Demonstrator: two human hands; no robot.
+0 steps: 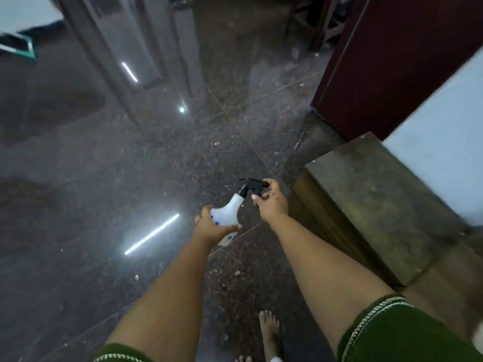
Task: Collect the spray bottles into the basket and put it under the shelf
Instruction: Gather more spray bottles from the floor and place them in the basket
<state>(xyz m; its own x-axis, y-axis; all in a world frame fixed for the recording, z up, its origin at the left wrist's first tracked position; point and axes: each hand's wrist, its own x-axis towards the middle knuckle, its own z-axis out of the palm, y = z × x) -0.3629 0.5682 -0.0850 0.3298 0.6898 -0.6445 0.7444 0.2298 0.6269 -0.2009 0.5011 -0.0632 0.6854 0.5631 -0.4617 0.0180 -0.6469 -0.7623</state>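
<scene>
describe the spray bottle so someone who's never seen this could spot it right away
Start at the dusty stone block at the right, beside the dark speckled floor. Just left of it, both hands hold the spray bottle in the air: left hand on the body, right hand at the black trigger head. It is the only white thing with blue dots.

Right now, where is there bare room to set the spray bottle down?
The dark floor left of the hands is bare. The stone ledge, right of the right hand, has a bare top. Both hands, left hand included, crowd the spray bottle.
</scene>
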